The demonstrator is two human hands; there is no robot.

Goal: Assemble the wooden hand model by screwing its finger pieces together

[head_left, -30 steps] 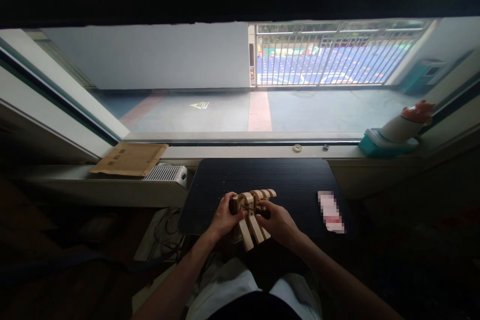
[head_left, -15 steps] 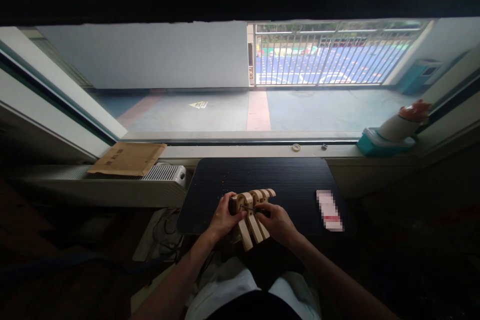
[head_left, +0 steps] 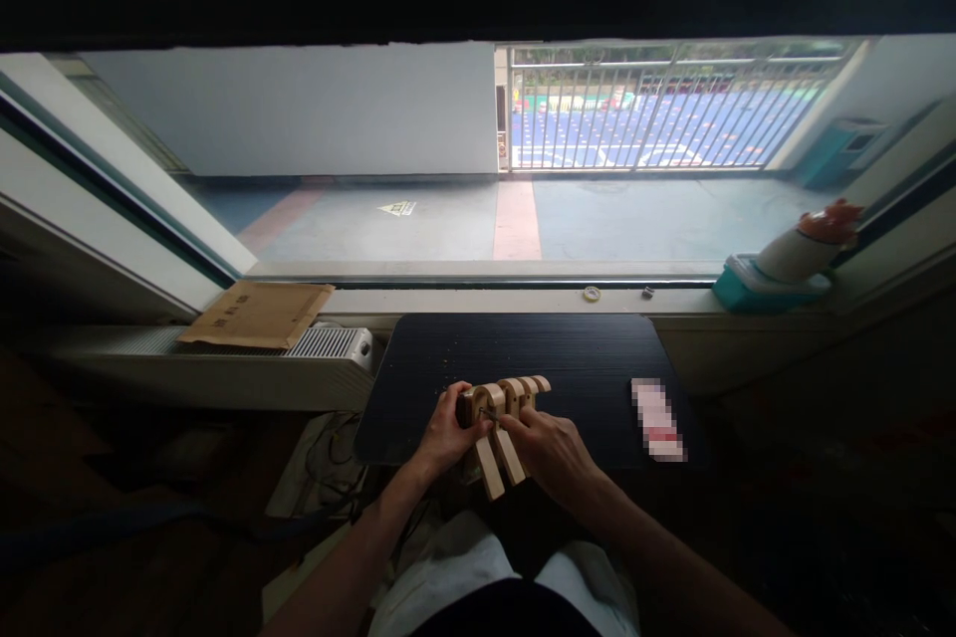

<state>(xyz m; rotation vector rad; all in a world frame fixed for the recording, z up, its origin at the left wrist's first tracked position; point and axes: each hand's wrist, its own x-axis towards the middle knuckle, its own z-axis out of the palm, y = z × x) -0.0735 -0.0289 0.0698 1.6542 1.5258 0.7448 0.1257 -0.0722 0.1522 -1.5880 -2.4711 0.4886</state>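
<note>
My left hand [head_left: 446,430] is closed around the left end of a pale wooden assembly [head_left: 489,463]. It has several rounded, hook-like tops in a row and straight bars slanting down toward me. In my right hand [head_left: 554,448] is a slim tool with a metal shaft [head_left: 491,415], which looks like a screwdriver. Its tip points left into the hollow of the leftmost rounded part, close to my left thumb. The right fingers cover its handle and hide some of the bars. Both hands are over the near edge of a dark table [head_left: 515,343].
Small crumbs dot the table's left part. A phone-shaped, blurred-out item [head_left: 657,421] lies at its right. A brown envelope [head_left: 258,315] rests on the radiator [head_left: 329,343]. On the windowsill [head_left: 463,301] are a tape roll [head_left: 592,294], a small metal piece [head_left: 647,293] and a teal box [head_left: 769,287].
My right hand has shifted slightly down and turned, its fingers now nearer the tool's tip and covering the dark handle. The left hand and the wooden assembly have stayed almost still.
</note>
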